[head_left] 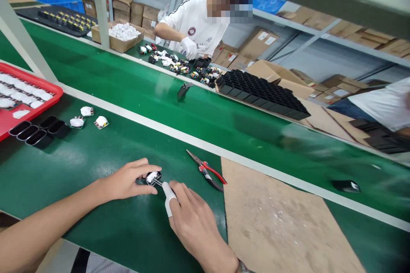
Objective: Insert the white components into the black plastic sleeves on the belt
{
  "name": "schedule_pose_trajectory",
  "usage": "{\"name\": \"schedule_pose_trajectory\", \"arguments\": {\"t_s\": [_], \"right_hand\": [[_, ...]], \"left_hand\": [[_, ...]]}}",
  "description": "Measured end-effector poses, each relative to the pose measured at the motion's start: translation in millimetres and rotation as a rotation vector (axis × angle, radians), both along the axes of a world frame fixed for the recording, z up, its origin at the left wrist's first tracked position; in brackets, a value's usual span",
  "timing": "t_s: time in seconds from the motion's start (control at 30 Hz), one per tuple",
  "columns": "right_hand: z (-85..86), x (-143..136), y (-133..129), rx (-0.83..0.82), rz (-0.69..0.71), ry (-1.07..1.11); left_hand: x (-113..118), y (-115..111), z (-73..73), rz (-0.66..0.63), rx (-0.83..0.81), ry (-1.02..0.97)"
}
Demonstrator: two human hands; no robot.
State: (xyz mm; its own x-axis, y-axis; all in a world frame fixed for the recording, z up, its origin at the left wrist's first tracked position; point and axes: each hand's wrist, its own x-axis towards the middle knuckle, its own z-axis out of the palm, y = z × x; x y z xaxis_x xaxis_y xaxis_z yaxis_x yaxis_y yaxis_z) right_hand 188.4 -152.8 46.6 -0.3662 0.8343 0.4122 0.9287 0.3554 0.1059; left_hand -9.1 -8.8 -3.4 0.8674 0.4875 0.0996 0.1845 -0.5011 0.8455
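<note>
Two hands work at one small black case [159, 174] over the green worktop [128, 230], left of the pliers [205, 169]; the left hand [133, 181] pinches it, thumb and fingers narrow around it. From the right hand [195, 217], closed on a thin two-pronged tool [158, 182], I see the case lying forward and leftward, the prongs slanting that way to the white lump [151, 175] at its mouth. I judge the left nearer, being in contact; fingers hide the case's long axis from me.
</note>
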Motion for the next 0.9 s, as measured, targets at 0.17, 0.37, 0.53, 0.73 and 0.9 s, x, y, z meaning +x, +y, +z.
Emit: {"name": "schedule_pose_trajectory", "arguments": {"t_s": [0.17,0.37,0.53,0.73,0.9], "right_hand": [[-6.9,1,0,0.009,-0.003,0.014],[-10.4,10,-1,-0.04,-0.03,0.083],[-8.6,12,-2,-0.057,-0.024,0.105],[-5.8,8,-1,-0.098,0.022,0.14],[-1.4,16,-2,-0.085,-0.016,0.158]], "left_hand": [[0,1,-2.0,-0.015,0.033,-0.016],[0,0,-2.9,-0.019,0.057,-0.002],[0,0,-4.0,-0.014,0.049,0.008],[-1,1,-4.8,-0.008,0.038,0.007],[-1,0,-3.4,-0.008,0.026,0.019]]}}
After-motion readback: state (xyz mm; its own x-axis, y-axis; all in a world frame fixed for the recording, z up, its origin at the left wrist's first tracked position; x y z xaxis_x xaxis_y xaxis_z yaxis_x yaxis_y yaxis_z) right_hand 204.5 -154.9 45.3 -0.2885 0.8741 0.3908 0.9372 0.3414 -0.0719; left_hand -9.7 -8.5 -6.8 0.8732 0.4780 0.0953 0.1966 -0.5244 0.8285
